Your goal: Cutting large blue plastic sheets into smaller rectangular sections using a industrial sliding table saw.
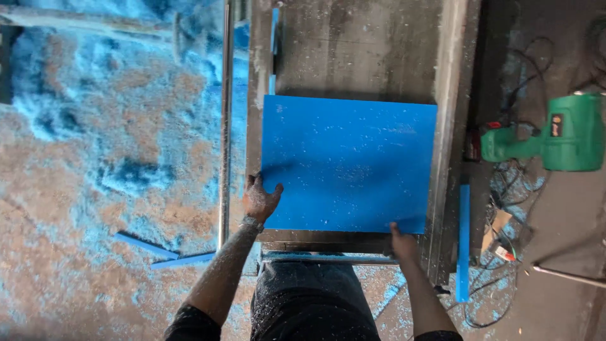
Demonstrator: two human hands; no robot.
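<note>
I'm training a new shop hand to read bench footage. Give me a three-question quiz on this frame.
1. True or false: both hands touch the blue panel.
2. Which hand grips the panel's near edge: the left hand or the right hand?
3. What lies right of the table? A) a green power tool B) a red bucket C) a ladder

Key
1. True.
2. The right hand; the left rests at the panel's left edge.
3. A.
</note>
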